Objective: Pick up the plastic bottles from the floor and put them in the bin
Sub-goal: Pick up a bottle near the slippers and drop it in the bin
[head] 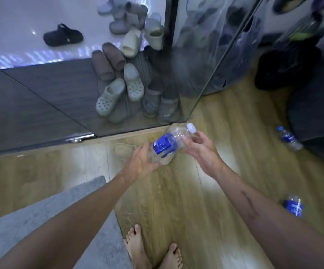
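A clear plastic bottle (169,142) with a blue label and white cap hangs tilted above the wooden floor. My right hand (200,150) grips its upper part near the neck. My left hand (141,162) touches its lower end with fingers spread and fairly straight. Two more blue-labelled bottles lie on the floor to the right: one bottle (290,138) beside a dark object, another bottle (294,205) partly behind my right forearm. A large clear plastic bag (215,55) holding dark items stands at the upper right.
A glass door (60,105) runs across the upper left, with several slippers and clogs (118,98) behind it. One beige slipper (124,149) lies under my hands. A grey rug (40,210) covers the lower left. My bare feet (153,251) stand on the floor.
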